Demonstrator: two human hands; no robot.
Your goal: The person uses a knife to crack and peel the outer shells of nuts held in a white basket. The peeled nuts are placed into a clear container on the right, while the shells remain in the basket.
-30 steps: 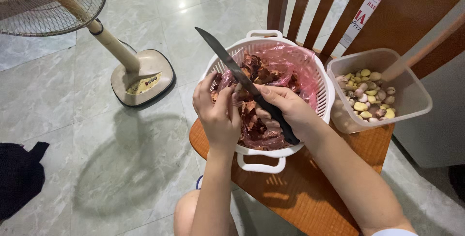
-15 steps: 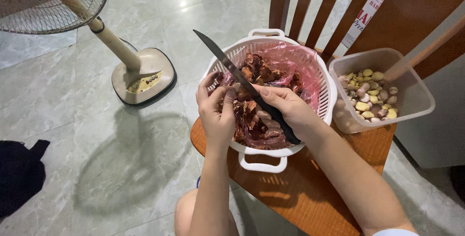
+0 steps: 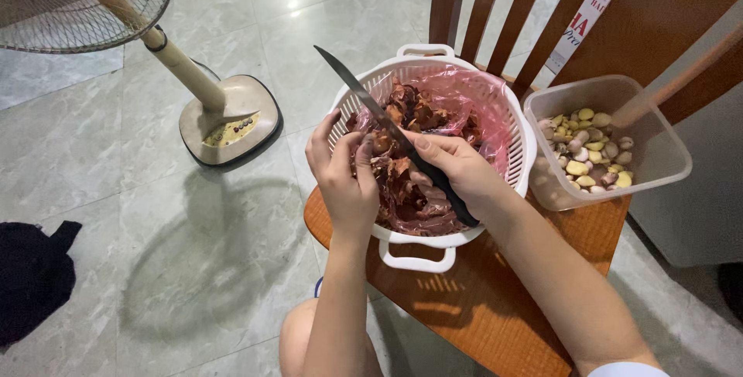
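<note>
Right hand (image 3: pixel 457 168) grips the knife (image 3: pixel 387 129) by its black handle; left hand (image 3: pixel 344 179) pinches 1 small, light, probably slippery seed (image 3: pixel 379 145) against the blade, over the white colander (image 3: pixel 495 106).

Both forearms bare, rising from the lower edge of view and converging over the white basket (image 3: pixel 433 245), the landmark here.

Left hand (image 3: pixel 344 183): over the basket's near-left rim, back of hand toward camera, wrist straight. Fingers (image 3: pixel 365 156) curled inward and pinched around a small piece just above the basket's middle; thumb side faces the right hand.

Right hand (image 3: pixel 457 168): over the basket's near-right part, closed in a firm wrap around a dark handle, thumb laid forward along it. Wrist bent slightly inward; forearm runs off toward the lower right.

The two hands sit just beside each other, nearly touching.
</note>
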